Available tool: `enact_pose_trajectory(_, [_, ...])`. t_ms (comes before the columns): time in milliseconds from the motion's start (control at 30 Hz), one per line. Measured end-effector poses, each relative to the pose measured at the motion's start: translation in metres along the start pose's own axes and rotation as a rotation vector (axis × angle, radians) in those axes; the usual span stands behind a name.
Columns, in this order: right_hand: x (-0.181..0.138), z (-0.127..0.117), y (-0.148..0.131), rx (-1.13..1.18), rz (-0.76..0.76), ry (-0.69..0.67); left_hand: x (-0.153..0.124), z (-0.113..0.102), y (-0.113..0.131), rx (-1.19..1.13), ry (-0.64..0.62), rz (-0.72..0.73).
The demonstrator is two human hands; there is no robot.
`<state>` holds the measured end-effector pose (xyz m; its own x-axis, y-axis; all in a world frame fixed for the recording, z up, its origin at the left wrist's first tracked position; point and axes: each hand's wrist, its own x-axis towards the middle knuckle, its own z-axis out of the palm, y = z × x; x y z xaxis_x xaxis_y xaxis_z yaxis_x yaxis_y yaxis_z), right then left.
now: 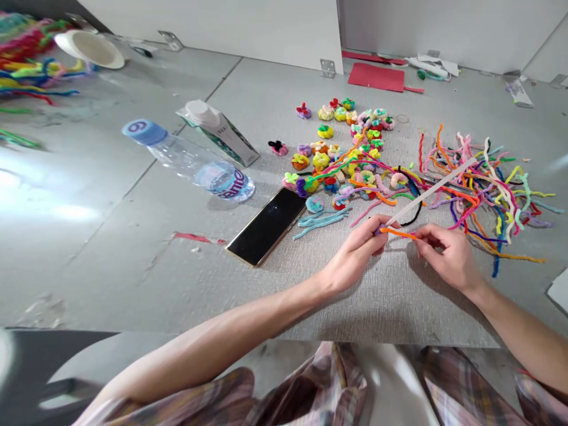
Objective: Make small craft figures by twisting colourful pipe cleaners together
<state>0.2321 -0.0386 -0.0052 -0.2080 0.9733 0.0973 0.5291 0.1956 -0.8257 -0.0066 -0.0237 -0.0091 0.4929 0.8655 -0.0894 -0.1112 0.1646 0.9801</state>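
Note:
My left hand (361,248) pinches the near end of a white stick (432,190) together with one end of an orange pipe cleaner (398,233). My right hand (446,254) pinches the other end of that orange pipe cleaner. The white stick slants up and to the right over a heap of loose pipe cleaners (488,189) in many colours. Several small finished pipe-cleaner flowers (344,148) lie clustered beyond my hands.
A black phone (267,225) lies face up left of my hands. A water bottle (190,161) lies on its side beside a small carton (219,131). Red paper (376,77) sits at the back; a white bowl (91,48) and more pipe cleaners (26,65) at far left.

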Motion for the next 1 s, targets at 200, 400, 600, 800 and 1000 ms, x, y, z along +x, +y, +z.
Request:
enact_pose_trajectory(200, [-0.001,0.002,0.0,-0.02,0.025,0.0,-0.003,-0.001,-0.005,-0.035,-0.017,0.029])
enact_pose_trajectory(400, [0.0,0.001,0.003,-0.053,0.005,0.022,-0.001,-0.001,-0.005,-0.033,0.01,0.067])
enact_pose_trajectory(600, [-0.001,0.002,0.002,-0.085,-0.024,0.022,-0.002,0.001,-0.004,-0.04,0.001,0.092])
enact_pose_trajectory(800, [0.001,0.0,0.005,-0.086,-0.069,0.001,-0.006,-0.003,-0.003,0.264,-0.003,0.205])
enact_pose_trajectory(1000, [0.008,-0.014,0.002,-0.057,-0.113,-0.132,-0.003,-0.011,0.001,0.43,-0.157,0.243])
